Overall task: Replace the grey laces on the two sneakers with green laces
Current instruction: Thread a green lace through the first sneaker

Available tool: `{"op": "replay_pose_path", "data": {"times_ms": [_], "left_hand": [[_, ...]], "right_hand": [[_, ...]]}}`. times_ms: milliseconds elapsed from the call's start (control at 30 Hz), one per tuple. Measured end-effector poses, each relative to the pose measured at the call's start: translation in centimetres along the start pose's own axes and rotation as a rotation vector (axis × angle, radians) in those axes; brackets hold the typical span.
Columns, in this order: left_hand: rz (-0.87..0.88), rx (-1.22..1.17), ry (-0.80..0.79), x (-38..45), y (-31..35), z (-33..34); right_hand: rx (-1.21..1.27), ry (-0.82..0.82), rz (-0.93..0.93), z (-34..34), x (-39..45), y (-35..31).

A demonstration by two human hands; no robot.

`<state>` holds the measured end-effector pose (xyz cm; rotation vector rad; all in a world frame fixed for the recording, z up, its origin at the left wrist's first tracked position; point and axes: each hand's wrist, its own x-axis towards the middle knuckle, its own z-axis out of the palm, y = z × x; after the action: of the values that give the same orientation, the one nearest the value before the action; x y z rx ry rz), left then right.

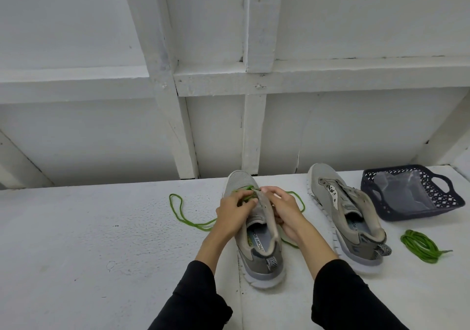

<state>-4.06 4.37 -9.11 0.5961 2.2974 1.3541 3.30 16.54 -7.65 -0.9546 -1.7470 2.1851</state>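
The near sneaker (256, 243) stands on the white tabletop (101, 240) with its toe pointing away from the person, and both hands work at the lowest eyelets. The left hand (234, 212) pinches the green lace (178, 215) at the front of the shoe, its fingers curled on it. The right hand (284, 212) holds the other side of the upper; its fingers are curled there, but I cannot see clearly whether this grip holds the lace or only the shoe edge. The two free ends of the lace lie in loops on the tabletop, one on each side of the shoe.

To do this step well, I think the person should first make both ends equal in length, then keep the tongue flat and pull each crossing snug before going to the next eyelet, so the lace does not twist.

The second sneaker (348, 217) lies to the right with no lace in it. A coiled green lace (419, 247) waits near its heel, beside a dark basket (442, 205).

On the insole of the near sneaker I can read part of the words "MEMORY FOAM". The mark on the other tongue is too small to read.
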Motion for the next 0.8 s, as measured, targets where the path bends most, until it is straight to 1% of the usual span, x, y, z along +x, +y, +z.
{"op": "replay_pose_path", "data": {"times_ms": [67,100,167,200,267,300,333,367,433,467,500,533,567,600,633,667,700,733,767,800], "left_hand": [[0.023,0.122,-0.036,-1.0,-0.2,-0.1],[0.042,0.131,-0.033,-1.5,-0.2,0.0],[0.064,0.051,0.005,-2.3,-0.1,0.4],[0.072,0.035,0.044,-2.6,-0.1,0.7],[0.066,0.067,0.174,-3.1,-0.2,1.4],[0.035,0.068,0.244,-3.4,-0.2,1.7],[-0.011,0.044,0.300,-3.8,-0.2,1.9],[-0.069,0.001,0.330,-4.1,-0.1,2.1],[-0.162,-0.124,0.369,-4.6,0.0,2.2],[-0.192,-0.186,0.382,-4.8,0.0,2.3],[-0.204,-0.210,0.392,-4.9,0.0,2.4],[-0.199,-0.194,0.397,-5.0,0.1,2.4],[-0.188,-0.154,0.395,-5.1,0.2,2.5],[-0.174,-0.113,0.391,-5.1,0.3,2.6],[-0.156,-0.075,0.392,-5.0,0.4,2.6],[-0.140,-0.044,0.399,-4.9,0.5,2.6],[-0.134,-0.024,0.405,-4.8,0.5,2.5],[-0.140,-0.011,0.408,-4.9,0.6,2.3],[-0.146,-0.001,0.411,-4.9,0.5,2.0],[-0.143,0.009,0.417,-4.9,0.4,1.7]], "right_hand": [[-0.008,0.032,-0.002,0.5,0.3,-0.3],[-0.016,0.044,-0.012,0.7,0.4,-0.5],[-0.063,0.072,-0.064,1.0,0.6,-0.6],[-0.123,0.101,-0.104,1.1,0.7,-0.7],[-0.238,0.184,-0.192,1.1,0.8,-0.7],[-0.242,0.217,-0.228,1.0,0.8,-0.7],[-0.188,0.240,-0.258,0.9,0.8,-0.8],[-0.082,0.261,-0.285,0.7,0.6,-1.1],[0.237,0.320,-0.316,-0.1,-0.2,-2.0],[0.337,0.379,-0.314,-0.9,-0.4,-2.1],[0.324,0.449,-0.309,-1.7,-0.6,-2.0],[0.183,0.499,-0.297,-2.5,-0.9,-1.6],[-0.047,0.498,-0.281,-3.1,-1.1,-0.9],[-0.307,0.430,-0.272,-3.2,-1.3,-0.1],[-0.524,0.322,-0.273,-3.0,-1.4,0.5],[-0.661,0.219,-0.282,-2.7,-1.3,1.1],[-0.724,0.154,-0.300,-2.2,-1.3,1.2],[-0.737,0.130,-0.337,-1.8,-1.3,1.0],[-0.696,0.126,-0.375,-1.4,-1.4,0.4],[-0.596,0.124,-0.392,-1.3,-1.5,-0.4]]}}
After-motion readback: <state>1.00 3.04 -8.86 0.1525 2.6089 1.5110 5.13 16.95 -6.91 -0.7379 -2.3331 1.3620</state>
